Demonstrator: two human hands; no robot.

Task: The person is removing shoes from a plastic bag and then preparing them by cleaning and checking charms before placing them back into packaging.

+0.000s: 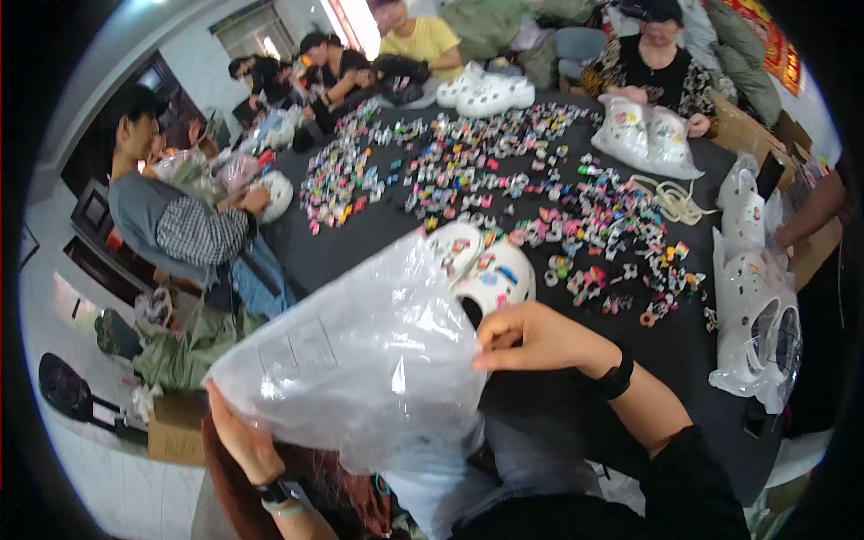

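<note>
Clear plastic bag (360,360), pinched at opposite edges by left hand (241,441) and right hand (531,340), held spread before white clogs (481,270) on black table (360,234).

The plastic bag (360,360) hangs between the two hands: the left hand (238,441) grips its lower left edge, the right hand (531,337) pinches its right edge. Just behind the right hand, the clogs (486,270) lie on the table (360,238), partly inside the bag's mouth. Behind the clogs, small charms (540,180) are spread over the table. Far right of the grip lies a pile of bagged clogs (756,306).
</note>
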